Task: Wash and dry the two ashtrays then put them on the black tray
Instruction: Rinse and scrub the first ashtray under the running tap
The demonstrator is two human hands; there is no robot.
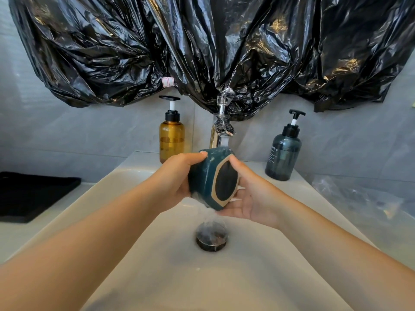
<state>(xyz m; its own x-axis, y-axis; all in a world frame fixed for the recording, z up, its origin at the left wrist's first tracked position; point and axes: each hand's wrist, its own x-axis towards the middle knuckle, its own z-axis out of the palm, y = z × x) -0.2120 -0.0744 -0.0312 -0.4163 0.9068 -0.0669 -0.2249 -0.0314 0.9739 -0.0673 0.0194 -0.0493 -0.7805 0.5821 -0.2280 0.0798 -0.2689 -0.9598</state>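
Ashtray (pixel 203 176) is up on its side under the running tap (pixel 221 129), over the sink (pixel 134 221) and above the drain (pixel 211 239). Water hits its top edge and runs off the bottom. It's chunky w/ angled sides and a dark teal glaze. The underside faces right, toward the camera: a black hexagon-ish panel ringed by a bare tan band. The inside can't be seen.

L hand (pixel 177 176) grips the left side, fingers curled over the upper rim. R hand (pixel 253 198) is palm up, w/ fingers nearly straight under the lower edge and thumb resting on the top of the base. It supports more than clasps.

Black tray (pixel 29 194) sits on the counter at far left, well apart from the ashtray. Behind the sink are an amber pump bottle (pixel 171 138) to the left of the tap and a dark grey-blue pump bottle (pixel 283 158) to the right. Crinkled black plastic sheet (pixel 202 41) hangs across the wall above.
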